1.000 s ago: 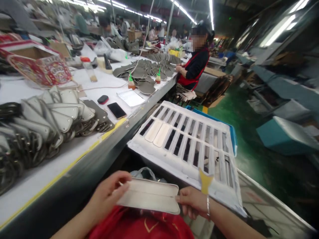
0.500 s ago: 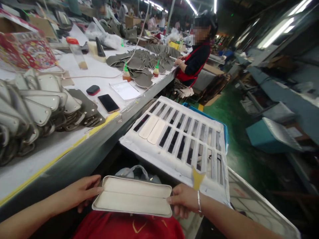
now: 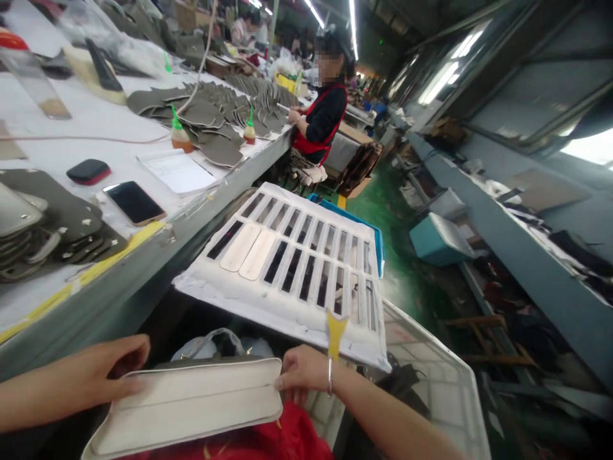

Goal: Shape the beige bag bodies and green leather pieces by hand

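Observation:
A long cream panel (image 3: 201, 399) with rounded corners, a lengthwise crease and a thin dark edge lies tilted over my lap, its left end lower. My left hand (image 3: 110, 370) has its thumb on the panel's upper left edge, with the fingers curled and partly hidden behind it. At the right end my right hand (image 3: 304, 370) pinches the panel, thumb in front. Just beyond it is a white slotted rack (image 3: 287, 303), on which two cream strips (image 3: 246, 252) lie side by side. A yellow tag-like piece (image 3: 336, 332) hangs over the rack's near edge.
On the left workbench (image 3: 191, 220) are a phone (image 3: 134, 203), a notepad (image 3: 177, 169), small green-tipped bottles (image 3: 181, 134) and stacked grey pieces (image 3: 57, 217). A co-worker (image 3: 323, 115) works farther along it. A white crate (image 3: 440, 383) stands at right, a teal box (image 3: 440, 239) beyond.
The view has turned right, so the bench and rack appear farther left. The panel's left end has dropped lower, and my left hand has shifted onto its upper edge. My right hand keeps its hold.

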A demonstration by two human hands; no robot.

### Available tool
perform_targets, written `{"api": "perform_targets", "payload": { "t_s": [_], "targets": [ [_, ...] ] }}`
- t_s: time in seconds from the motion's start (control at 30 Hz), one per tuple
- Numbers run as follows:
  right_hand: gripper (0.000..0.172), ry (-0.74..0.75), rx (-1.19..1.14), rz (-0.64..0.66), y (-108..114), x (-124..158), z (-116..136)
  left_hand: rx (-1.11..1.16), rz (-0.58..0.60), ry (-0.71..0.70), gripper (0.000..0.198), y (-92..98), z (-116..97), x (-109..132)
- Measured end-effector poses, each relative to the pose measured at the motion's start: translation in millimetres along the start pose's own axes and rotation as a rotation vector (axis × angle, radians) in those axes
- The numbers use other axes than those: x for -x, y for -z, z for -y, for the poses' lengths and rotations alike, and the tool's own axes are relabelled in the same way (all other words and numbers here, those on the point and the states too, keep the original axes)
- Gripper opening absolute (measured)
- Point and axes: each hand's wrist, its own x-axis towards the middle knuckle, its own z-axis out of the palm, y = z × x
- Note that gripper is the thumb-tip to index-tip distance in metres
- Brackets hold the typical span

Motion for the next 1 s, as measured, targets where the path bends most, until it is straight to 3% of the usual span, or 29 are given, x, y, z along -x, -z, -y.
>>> {"api": "perform_targets", "payload": {
  "t_s": [0.07, 0.13, 0.2, 0.3, 0.4, 0.57, 0.73, 0.87, 1.0],
  "targets": [
    [0.041, 0.218, 0.116, -0.197, -2, 6, -3, 0.0, 0.013, -0.091, 0.048, 9.3, -40, -14],
    [0.046, 0.452, 0.264, -0.382, -5, 12, -3, 0.003, 0.045, -0.242, 0.049, 5.0, -79, -28],
    [0.038, 0.615, 0.428, -0.463, -9, 17, 0, 0.039, 0.181, -0.388, 0.043, -7.7, -110, -40],
    [0.016, 0.745, 0.764, -0.498, -16, 20, 5, 0.065, 0.298, -0.472, 0.045, -25.2, -131, -49],
    [0.011, 0.78, 1.031, -0.533, -22, 20, 8, 0.052, 0.283, -0.481, 0.044, -32.0, -133, -48],
    [0.014, 0.772, 1.135, -0.542, -27, 20, 6, -0.101, 0.21, -0.536, 0.035, -36.1, -132, -37],
    [0.019, 0.781, 1.369, -0.502, -30, 26, 9, -0.279, 0.213, -0.596, 0.043, -43.0, -126, -37],
    [0.028, 0.74, 1.31, -0.474, -27, 26, 19, -0.407, 0.174, -0.675, 0.048, -47.8, -116, -40],
    [0.024, 0.642, 1.163, -0.404, -19, 13, 31, -0.52, 0.103, -0.701, 0.048, -53.2, -109, -41]
  ]
}}
